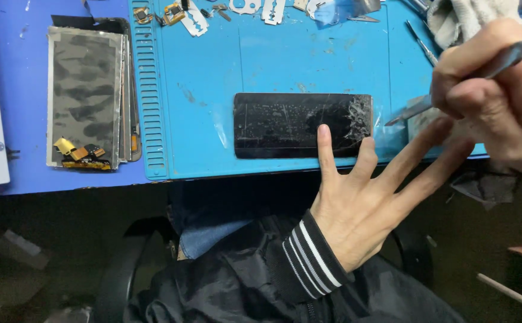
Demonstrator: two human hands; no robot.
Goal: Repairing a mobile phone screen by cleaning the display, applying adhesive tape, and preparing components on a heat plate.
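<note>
The left hand (362,200) is spread open with the fingers wide apart, and it holds nothing; the tip of its index finger (324,140) presses on the lower edge of a flat black rectangular phone screen with cracked glass (291,124), while the next finger touches the screen's lower right corner. This screen lies flat near the front edge of a bright blue rubber work mat (213,78), with its long side going left to right, and the cracks are mostly at its right end. The right hand (500,96) is closed around a thin grey metal tweezer-like tool (452,90), and the pointed end of the tool is directed to the left, just beside the right end of the screen, over a piece of clear plastic film (392,128). At the left, on the darker blue table (28,36), a stack of grey flat display panels with small gold connectors (87,98) lies well apart from the hands. Along the far edge of the mat there are several silver razor blades (195,21) and small metal parts. A white crumpled cloth (461,21) is at the far right, behind the right hand.
</note>
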